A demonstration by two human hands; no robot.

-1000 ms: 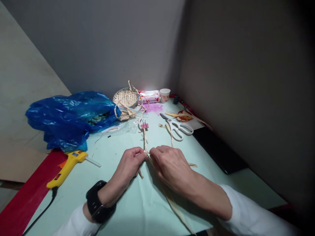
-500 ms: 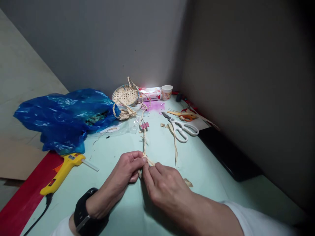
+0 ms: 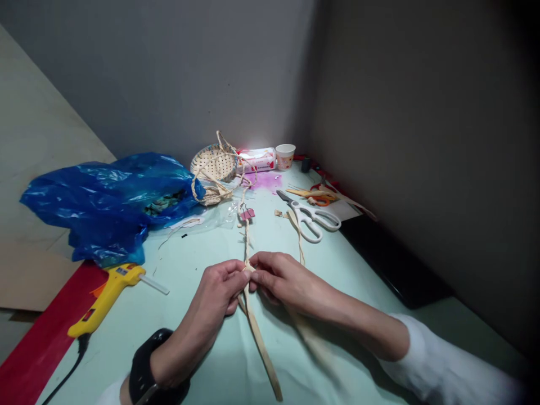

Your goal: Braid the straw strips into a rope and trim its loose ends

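1. Your right hand (image 3: 278, 278) has drawn back toward your left hand (image 3: 219, 289) since half a second ago: it lay lower and nearer you then, and now its forearm stretches flat across the pale green table (image 3: 202, 337), with more white sleeve showing.
2. A long flat tan strip (image 3: 259, 337) now trails free from the pinch point toward you; a moment ago your right hand covered it.
3. The fingers of both hands are closed narrow on the pale straw braid (image 3: 246, 247), meeting tip to tip where the plaited part ends. The braid runs away from you along the middle of the table to a small pink binder clip (image 3: 247, 214).
4. The exact crossing of the strands under your fingertips is hidden. A second strip under your right forearm is blurred and hard to follow.
5. Your left wrist carries a black watch band (image 3: 145, 371), cut off by the lower edge.
6. To the left lies a yellow plastic glue gun (image 3: 105, 295) with a clear glue stick at its back, beside a crumpled glossy blue plastic bag (image 3: 105, 197).
7. Further back sit a round woven straw basket (image 3: 213, 163), a white paper cup (image 3: 286, 156) and white-handled scissors (image 3: 310, 219).
8. What is inside the bag cannot be made out.
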